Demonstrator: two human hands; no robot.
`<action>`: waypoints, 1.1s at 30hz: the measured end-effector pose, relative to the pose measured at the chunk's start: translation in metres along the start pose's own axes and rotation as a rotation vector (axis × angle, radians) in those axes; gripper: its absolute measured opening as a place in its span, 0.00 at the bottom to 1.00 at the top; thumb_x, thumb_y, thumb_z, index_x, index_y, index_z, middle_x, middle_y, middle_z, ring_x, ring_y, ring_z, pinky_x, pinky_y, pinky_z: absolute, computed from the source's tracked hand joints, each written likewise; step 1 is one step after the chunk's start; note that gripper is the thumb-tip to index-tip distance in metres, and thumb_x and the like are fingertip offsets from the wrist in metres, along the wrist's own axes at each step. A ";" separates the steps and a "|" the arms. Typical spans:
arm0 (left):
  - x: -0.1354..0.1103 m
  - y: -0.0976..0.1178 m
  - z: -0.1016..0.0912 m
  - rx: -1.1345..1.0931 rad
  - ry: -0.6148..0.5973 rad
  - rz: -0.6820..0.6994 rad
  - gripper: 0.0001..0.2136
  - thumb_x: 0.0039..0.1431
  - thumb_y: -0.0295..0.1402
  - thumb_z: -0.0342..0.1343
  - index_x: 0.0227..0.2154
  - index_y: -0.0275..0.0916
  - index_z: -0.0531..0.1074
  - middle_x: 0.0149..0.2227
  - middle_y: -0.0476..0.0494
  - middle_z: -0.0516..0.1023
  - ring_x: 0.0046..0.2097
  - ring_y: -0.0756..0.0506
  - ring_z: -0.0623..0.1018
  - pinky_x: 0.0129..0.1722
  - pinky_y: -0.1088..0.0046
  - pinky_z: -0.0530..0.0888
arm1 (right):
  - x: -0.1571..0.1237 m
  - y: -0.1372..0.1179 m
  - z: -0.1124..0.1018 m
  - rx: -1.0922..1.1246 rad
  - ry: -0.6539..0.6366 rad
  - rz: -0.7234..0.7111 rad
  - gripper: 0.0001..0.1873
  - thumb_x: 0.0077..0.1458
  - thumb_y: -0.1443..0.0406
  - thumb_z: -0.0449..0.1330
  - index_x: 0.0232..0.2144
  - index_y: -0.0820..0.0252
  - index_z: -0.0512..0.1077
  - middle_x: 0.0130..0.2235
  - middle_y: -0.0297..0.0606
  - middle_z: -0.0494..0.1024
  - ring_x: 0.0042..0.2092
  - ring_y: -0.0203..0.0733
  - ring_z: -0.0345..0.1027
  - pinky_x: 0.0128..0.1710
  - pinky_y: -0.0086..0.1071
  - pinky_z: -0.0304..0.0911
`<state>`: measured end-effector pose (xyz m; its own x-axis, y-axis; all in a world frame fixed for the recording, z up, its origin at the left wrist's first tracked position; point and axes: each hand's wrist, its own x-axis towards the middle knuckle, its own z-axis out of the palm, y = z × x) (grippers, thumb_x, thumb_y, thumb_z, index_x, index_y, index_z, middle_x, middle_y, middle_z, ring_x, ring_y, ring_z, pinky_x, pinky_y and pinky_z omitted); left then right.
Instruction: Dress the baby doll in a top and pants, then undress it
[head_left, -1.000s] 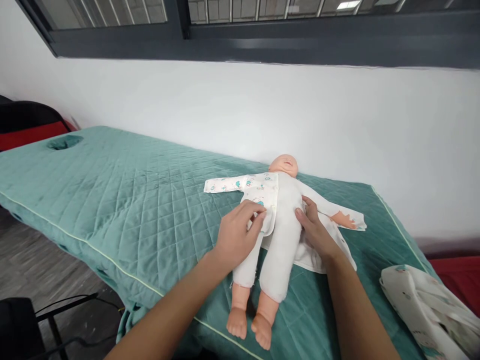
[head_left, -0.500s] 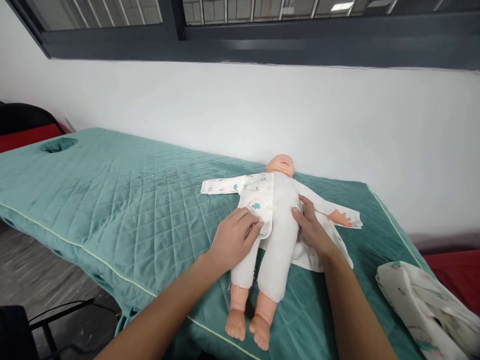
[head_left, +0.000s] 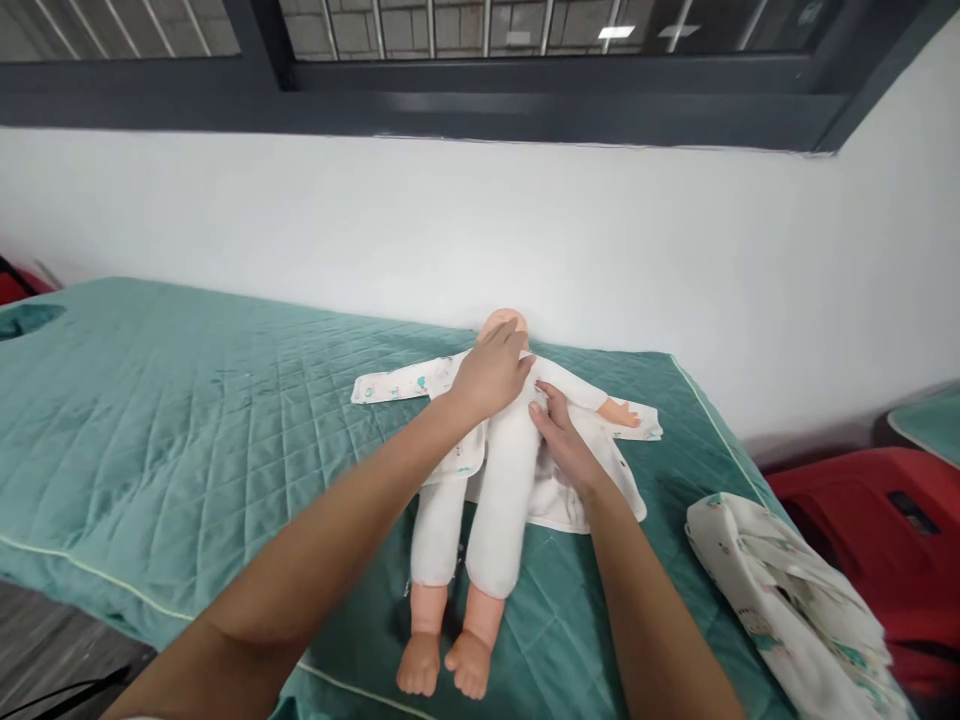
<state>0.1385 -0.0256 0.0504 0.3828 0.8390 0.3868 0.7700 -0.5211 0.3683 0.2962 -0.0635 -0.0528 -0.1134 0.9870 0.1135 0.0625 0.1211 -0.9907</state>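
A baby doll (head_left: 499, 520) with a white cloth body lies face up, its feet toward me. A white printed baby shirt (head_left: 397, 383) is on its arms and hangs apart at the front. One front panel covers the torso on the left; the other lies spread beneath my right wrist. Over the doll's upper chest and chin, my left hand (head_left: 493, 372) has its fingers stretched out, hiding part of the face and collar. My right hand (head_left: 564, 440) rests against the side of the torso, thumb and fingers apart. The doll's hand (head_left: 619, 412) shows at the right sleeve.
A green quilted bed cover (head_left: 225, 430) lies under everything. Folded printed cloth (head_left: 787, 600) sits at the near right edge. Beyond it is a red chair-like object (head_left: 847, 530). A white wall (head_left: 420, 230) rises behind the bed, below a dark window frame (head_left: 480, 115).
My left hand has let go of the shirt's lower front edge and moved up to the doll's chest and chin. My right hand stays at its side. The view has shifted right.
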 end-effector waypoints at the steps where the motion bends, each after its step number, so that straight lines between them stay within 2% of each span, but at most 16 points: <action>1: 0.008 0.010 -0.001 0.037 -0.032 0.032 0.14 0.69 0.32 0.47 0.53 0.36 0.69 0.68 0.35 0.63 0.68 0.39 0.64 0.63 0.60 0.67 | 0.001 -0.002 0.000 -0.007 -0.007 -0.020 0.35 0.60 0.45 0.57 0.65 0.45 0.56 0.67 0.37 0.60 0.69 0.47 0.53 0.69 0.44 0.53; 3: 0.025 0.032 0.003 0.086 -0.183 0.115 0.13 0.68 0.33 0.49 0.52 0.38 0.70 0.66 0.37 0.65 0.66 0.39 0.66 0.60 0.62 0.69 | 0.002 -0.005 0.001 -0.033 -0.001 -0.047 0.37 0.59 0.46 0.58 0.66 0.45 0.55 0.68 0.37 0.61 0.71 0.47 0.49 0.71 0.45 0.47; 6: 0.048 0.061 0.024 0.210 -0.471 0.249 0.13 0.64 0.30 0.53 0.51 0.38 0.70 0.58 0.36 0.74 0.56 0.39 0.75 0.48 0.64 0.75 | 0.002 -0.004 -0.001 -0.092 0.020 -0.032 0.38 0.59 0.46 0.58 0.67 0.48 0.57 0.67 0.39 0.63 0.71 0.49 0.48 0.71 0.48 0.44; 9: 0.064 0.074 0.049 0.329 -0.605 0.336 0.15 0.61 0.24 0.52 0.51 0.36 0.71 0.54 0.33 0.76 0.50 0.37 0.78 0.45 0.63 0.74 | 0.000 0.001 -0.001 -0.153 0.014 -0.033 0.34 0.59 0.49 0.57 0.65 0.50 0.61 0.66 0.40 0.66 0.69 0.51 0.52 0.70 0.49 0.45; 13: 0.079 0.065 0.064 0.338 -0.620 0.363 0.16 0.59 0.24 0.54 0.50 0.38 0.71 0.50 0.35 0.78 0.47 0.37 0.79 0.43 0.64 0.72 | -0.005 -0.004 0.000 -0.152 0.010 -0.082 0.28 0.60 0.51 0.58 0.59 0.52 0.68 0.60 0.40 0.72 0.63 0.52 0.62 0.65 0.47 0.55; 15: 0.084 0.056 0.062 0.333 -0.615 0.360 0.17 0.58 0.24 0.54 0.51 0.41 0.70 0.46 0.38 0.80 0.43 0.39 0.80 0.41 0.66 0.72 | -0.008 -0.012 -0.003 -0.140 -0.025 -0.127 0.23 0.61 0.52 0.57 0.56 0.52 0.71 0.56 0.38 0.75 0.59 0.50 0.66 0.62 0.46 0.59; 18: 0.089 0.043 0.056 0.312 -0.568 0.359 0.19 0.57 0.25 0.54 0.51 0.44 0.69 0.43 0.42 0.80 0.41 0.41 0.79 0.40 0.67 0.70 | -0.010 -0.021 -0.020 -0.136 -0.059 -0.146 0.18 0.59 0.54 0.59 0.50 0.50 0.75 0.52 0.35 0.78 0.57 0.49 0.68 0.61 0.44 0.60; 20: 0.089 0.039 0.054 0.291 -0.533 0.350 0.19 0.55 0.27 0.55 0.51 0.45 0.68 0.45 0.42 0.80 0.43 0.40 0.79 0.41 0.67 0.70 | -0.007 -0.021 -0.036 -0.153 0.064 -0.072 0.14 0.58 0.56 0.58 0.42 0.52 0.77 0.49 0.36 0.80 0.54 0.49 0.70 0.59 0.44 0.62; 22: 0.088 0.038 0.054 0.270 -0.517 0.335 0.19 0.55 0.29 0.56 0.51 0.44 0.68 0.47 0.42 0.79 0.45 0.40 0.78 0.42 0.67 0.70 | -0.002 -0.016 -0.052 -0.269 0.285 0.039 0.11 0.55 0.57 0.56 0.35 0.54 0.75 0.45 0.38 0.81 0.51 0.49 0.72 0.56 0.45 0.64; 24: 0.085 0.038 0.054 0.256 -0.510 0.327 0.18 0.56 0.29 0.54 0.51 0.44 0.68 0.47 0.42 0.79 0.45 0.40 0.78 0.42 0.67 0.70 | 0.002 -0.009 -0.062 -0.426 0.468 0.125 0.08 0.50 0.57 0.60 0.29 0.54 0.72 0.41 0.41 0.80 0.49 0.53 0.72 0.55 0.49 0.62; 26: 0.083 0.039 0.054 0.258 -0.503 0.335 0.18 0.57 0.27 0.52 0.50 0.44 0.68 0.46 0.42 0.79 0.44 0.41 0.78 0.41 0.67 0.70 | 0.004 -0.004 -0.067 -0.539 0.521 0.200 0.12 0.42 0.56 0.66 0.24 0.54 0.69 0.34 0.41 0.78 0.47 0.57 0.71 0.55 0.52 0.60; 29: 0.081 0.039 0.054 0.284 -0.491 0.353 0.17 0.57 0.26 0.51 0.50 0.43 0.68 0.44 0.42 0.80 0.42 0.41 0.78 0.37 0.68 0.69 | 0.005 0.002 -0.073 -0.465 0.521 0.248 0.17 0.32 0.58 0.71 0.17 0.53 0.66 0.22 0.35 0.70 0.42 0.56 0.70 0.49 0.49 0.61; 31: 0.078 0.039 0.053 0.296 -0.476 0.366 0.17 0.57 0.26 0.51 0.50 0.43 0.68 0.44 0.42 0.80 0.41 0.41 0.78 0.36 0.69 0.69 | 0.006 0.005 -0.083 -0.318 0.563 0.208 0.14 0.33 0.59 0.69 0.16 0.54 0.66 0.20 0.33 0.68 0.40 0.53 0.69 0.45 0.44 0.63; 33: 0.073 0.039 0.053 0.313 -0.468 0.393 0.17 0.57 0.26 0.52 0.49 0.42 0.69 0.44 0.43 0.80 0.41 0.41 0.79 0.36 0.69 0.69 | 0.008 0.008 -0.096 -0.179 0.621 0.152 0.11 0.37 0.58 0.64 0.20 0.55 0.67 0.21 0.33 0.71 0.37 0.49 0.69 0.39 0.40 0.64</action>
<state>0.2233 0.0238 0.0483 0.7902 0.6128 0.0097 0.6129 -0.7900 -0.0139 0.3912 -0.0445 -0.0525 0.4987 0.8654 0.0483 0.2021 -0.0619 -0.9774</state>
